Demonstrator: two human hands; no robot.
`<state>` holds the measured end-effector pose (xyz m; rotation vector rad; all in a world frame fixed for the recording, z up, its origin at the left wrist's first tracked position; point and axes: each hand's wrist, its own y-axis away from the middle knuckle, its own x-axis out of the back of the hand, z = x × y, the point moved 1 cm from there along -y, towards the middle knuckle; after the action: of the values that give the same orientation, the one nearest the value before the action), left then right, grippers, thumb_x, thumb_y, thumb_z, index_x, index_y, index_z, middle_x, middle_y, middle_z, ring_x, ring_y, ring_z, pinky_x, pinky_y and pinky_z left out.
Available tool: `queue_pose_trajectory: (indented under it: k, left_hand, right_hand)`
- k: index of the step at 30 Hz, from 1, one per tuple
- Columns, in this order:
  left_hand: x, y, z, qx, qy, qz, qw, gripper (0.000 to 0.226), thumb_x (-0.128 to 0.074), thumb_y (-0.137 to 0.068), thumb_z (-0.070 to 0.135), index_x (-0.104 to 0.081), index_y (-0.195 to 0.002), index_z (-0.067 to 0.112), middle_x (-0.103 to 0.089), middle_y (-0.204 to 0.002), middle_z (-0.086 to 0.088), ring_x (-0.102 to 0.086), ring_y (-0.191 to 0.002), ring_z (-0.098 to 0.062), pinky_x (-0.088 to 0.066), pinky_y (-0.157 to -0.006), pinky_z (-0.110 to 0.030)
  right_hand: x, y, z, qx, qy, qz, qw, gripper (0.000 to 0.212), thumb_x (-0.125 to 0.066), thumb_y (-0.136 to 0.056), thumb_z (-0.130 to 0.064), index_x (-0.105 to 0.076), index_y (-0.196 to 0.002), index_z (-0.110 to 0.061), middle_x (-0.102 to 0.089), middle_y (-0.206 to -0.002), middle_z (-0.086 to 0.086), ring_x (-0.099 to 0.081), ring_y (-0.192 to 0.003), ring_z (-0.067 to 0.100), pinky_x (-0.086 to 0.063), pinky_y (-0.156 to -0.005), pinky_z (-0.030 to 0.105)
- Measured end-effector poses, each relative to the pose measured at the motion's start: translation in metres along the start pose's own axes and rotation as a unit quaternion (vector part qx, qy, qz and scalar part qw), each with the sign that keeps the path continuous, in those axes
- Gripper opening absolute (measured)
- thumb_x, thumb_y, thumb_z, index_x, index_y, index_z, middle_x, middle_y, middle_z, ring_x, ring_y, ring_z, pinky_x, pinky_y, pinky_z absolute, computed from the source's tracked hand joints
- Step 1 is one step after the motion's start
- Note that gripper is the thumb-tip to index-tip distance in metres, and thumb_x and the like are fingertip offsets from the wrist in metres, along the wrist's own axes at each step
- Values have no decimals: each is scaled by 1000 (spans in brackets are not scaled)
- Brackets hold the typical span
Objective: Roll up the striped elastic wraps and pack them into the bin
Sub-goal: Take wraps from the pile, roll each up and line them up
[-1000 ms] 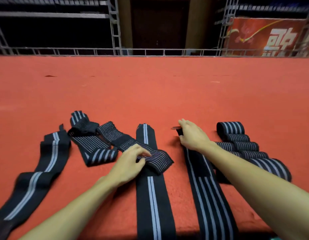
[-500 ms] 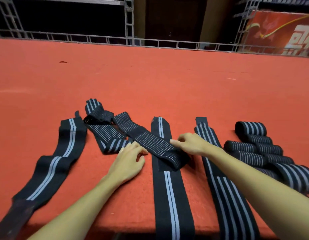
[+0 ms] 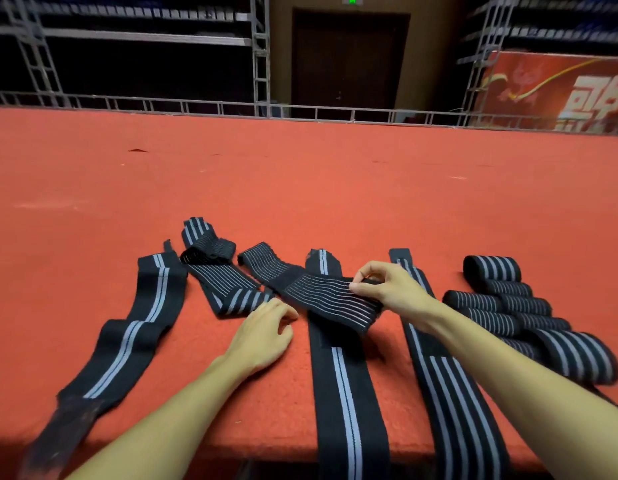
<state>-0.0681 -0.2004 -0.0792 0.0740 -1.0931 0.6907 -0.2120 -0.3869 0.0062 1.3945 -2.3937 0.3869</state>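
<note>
Several black elastic wraps with grey stripes lie on the red carpeted platform (image 3: 300,188). My right hand (image 3: 387,289) pinches the near end of a thin-striped wrap (image 3: 321,296) that lies diagonally across a long wrap with a centre stripe (image 3: 342,382). My left hand (image 3: 266,334) rests on the carpet just left of that crossing, fingers loosely curled and holding nothing. Another long wrap (image 3: 449,393) runs under my right forearm. A wavy flat wrap (image 3: 134,337) lies at the left, a folded one (image 3: 220,275) beside it. No bin is in view.
A cluster of partly rolled wraps (image 3: 515,306) sits at the right. The platform's near edge (image 3: 266,455) runs below my forearms. Metal railing (image 3: 196,107) and truss frames bound the far side, with a red banner (image 3: 557,91) at the back right.
My right hand moved left from the long wrap's far end to the diagonal thin-striped wrap and pinched its end. My left hand let go of that wrap and settled on the carpet.
</note>
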Motion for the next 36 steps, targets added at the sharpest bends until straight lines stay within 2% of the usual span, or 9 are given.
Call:
queue_pose_trajectory:
  k: [3, 6, 11, 13, 15, 19, 25, 30, 36]
  left_hand:
    - [7, 3, 5, 7, 14, -23, 1000, 27, -51, -87, 13, -60, -111, 24, -57, -110, 9, -53, -107, -6, -40, -98, -26]
    - [11, 8, 9, 24, 20, -20, 999, 31, -51, -88, 13, -56, -116, 25, -54, -109, 9, -53, -107, -7, -40, -97, -27]
    - [5, 9, 24, -4, -19, 19, 1000, 41, -54, -86, 16, -48, -126, 23, -45, -119, 5, -47, -115, -15, -37, -102, -35]
    - [1, 5, 30, -28, -57, 36, 997, 46, -54, -86, 15, -45, -131, 22, -43, -122, 3, -43, -117, -18, -36, -103, -35]
    - [-3, 0, 34, -40, -83, 40, 995, 50, -55, -87, 17, -43, -135, 20, -41, -125, 3, -39, -119, -18, -34, -104, -34]
    - [-11, -10, 32, -38, -104, 26, 993, 49, -53, -90, 22, -42, -137, 19, -43, -129, 2, -39, -122, -18, -31, -106, -33]
    - [-5, -19, 5, -91, -155, 38, 983, 35, -44, -88, 22, -58, -120, 21, -56, -113, 4, -50, -111, -19, -36, -96, -32]
    - [1, -20, -24, -124, -127, 71, 982, 29, -43, -78, 17, -62, -100, 20, -58, -100, 8, -54, -100, -14, -38, -93, -29]
    - [6, -19, -28, -61, 56, 154, 985, 26, -46, -68, 6, -54, -87, 21, -54, -92, 12, -51, -92, -9, -39, -87, -25]
  right_hand:
    - [10, 7, -10, 5, 4, 24, 1000, 19, -69, -85, -8, -65, -103, -14, -68, -82, 3, -63, -72, 15, -50, -62, 27]
    - [19, 13, -14, -6, -17, 40, 999, 25, -64, -87, -1, -63, -109, -13, -69, -93, 12, -61, -72, 23, -49, -52, 29]
    - [41, 32, -6, -43, -94, 121, 987, 21, -49, -80, 5, -63, -72, -10, -57, -70, 10, -51, -65, 22, -38, -58, 33]
    - [54, 39, 2, -52, -36, 161, 985, 22, -46, -82, -3, -49, -62, -13, -44, -65, 8, -40, -65, 20, -29, -60, 33]
    - [64, 44, 11, -72, 72, 167, 981, 26, -46, -85, -11, -47, -60, -14, -47, -65, 8, -43, -66, 20, -30, -61, 34]
    - [64, 40, 26, -130, 269, 119, 947, 31, -54, -88, -28, -67, -73, -5, -70, -82, 14, -64, -85, 28, -43, -70, 32]
    - [22, 6, 18, -12, 523, 102, 846, 26, -51, -83, -20, -70, -102, -18, -62, -111, 6, -51, -113, 29, -34, -93, 40]
    - [-28, -36, 10, 70, 410, 16, 909, 28, -49, -87, -14, -65, -109, -12, -58, -112, 8, -50, -112, 26, -41, -94, 34]
    - [-86, -93, 9, 107, 396, -96, 907, 35, -55, -92, -33, -58, -119, -11, -53, -116, 9, -48, -117, 26, -41, -98, 38]
